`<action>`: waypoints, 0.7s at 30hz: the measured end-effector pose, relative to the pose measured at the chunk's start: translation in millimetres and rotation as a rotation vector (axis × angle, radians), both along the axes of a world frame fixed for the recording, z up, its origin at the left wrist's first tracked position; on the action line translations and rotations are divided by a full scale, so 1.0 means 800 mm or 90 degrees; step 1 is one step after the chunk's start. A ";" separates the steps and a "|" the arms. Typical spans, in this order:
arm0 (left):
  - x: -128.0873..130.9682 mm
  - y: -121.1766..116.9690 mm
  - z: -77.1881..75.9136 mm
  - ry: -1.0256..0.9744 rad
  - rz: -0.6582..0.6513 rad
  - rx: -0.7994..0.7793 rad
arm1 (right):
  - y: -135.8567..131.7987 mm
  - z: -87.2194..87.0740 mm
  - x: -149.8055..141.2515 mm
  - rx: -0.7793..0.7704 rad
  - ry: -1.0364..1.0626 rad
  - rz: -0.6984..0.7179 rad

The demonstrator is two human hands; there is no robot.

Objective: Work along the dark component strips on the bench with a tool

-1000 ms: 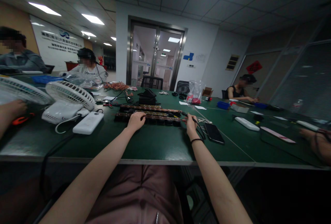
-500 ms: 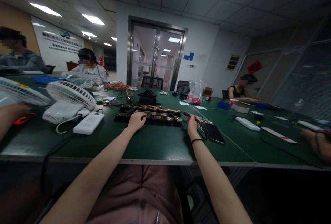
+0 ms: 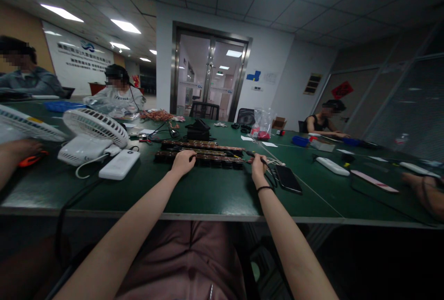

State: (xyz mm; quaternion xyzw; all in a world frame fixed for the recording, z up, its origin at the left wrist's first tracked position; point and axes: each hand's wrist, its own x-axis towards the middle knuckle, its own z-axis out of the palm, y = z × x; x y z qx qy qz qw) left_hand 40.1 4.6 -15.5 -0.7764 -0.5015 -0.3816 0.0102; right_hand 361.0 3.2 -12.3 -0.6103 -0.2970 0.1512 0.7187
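Note:
My left hand (image 3: 183, 162) rests at the near row of thin copper-coloured rods (image 3: 218, 157), which lie across black holders (image 3: 225, 165). Its fingers are curled together; whatever they pinch is too small to make out. My right hand (image 3: 258, 167) is closed around a black pen-shaped tool (image 3: 250, 153) with a cord, resembling a soldering iron. The tool points left toward the right end of the rods, but I cannot tell whether its tip touches them. Behind lies a second row of rods (image 3: 194, 144). A black phone (image 3: 288, 179) lies right of my right hand.
White fans (image 3: 95, 126) and a white power bank (image 3: 120, 165) stand left. A black case (image 3: 197, 130) is behind the rods. Clear plastic bags (image 3: 262, 124) stand farther back. Other people sit around the table, and a neighbour's hand (image 3: 24, 147) is at the left.
My right hand and the black tool have shifted slightly, with the tool's handle now a little lower. My left hand and the rods look unmoved.

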 end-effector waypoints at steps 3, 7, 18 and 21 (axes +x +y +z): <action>0.001 0.000 0.000 -0.002 -0.003 0.001 | 0.000 0.001 -0.001 0.005 -0.005 -0.003; 0.001 0.001 -0.001 -0.003 0.001 0.003 | 0.000 0.001 -0.002 0.007 -0.005 -0.004; 0.001 0.000 0.001 0.005 0.002 -0.009 | 0.003 -0.003 0.000 0.018 0.000 0.006; 0.001 0.000 0.000 0.003 0.003 -0.007 | 0.005 -0.005 0.001 0.026 -0.005 0.008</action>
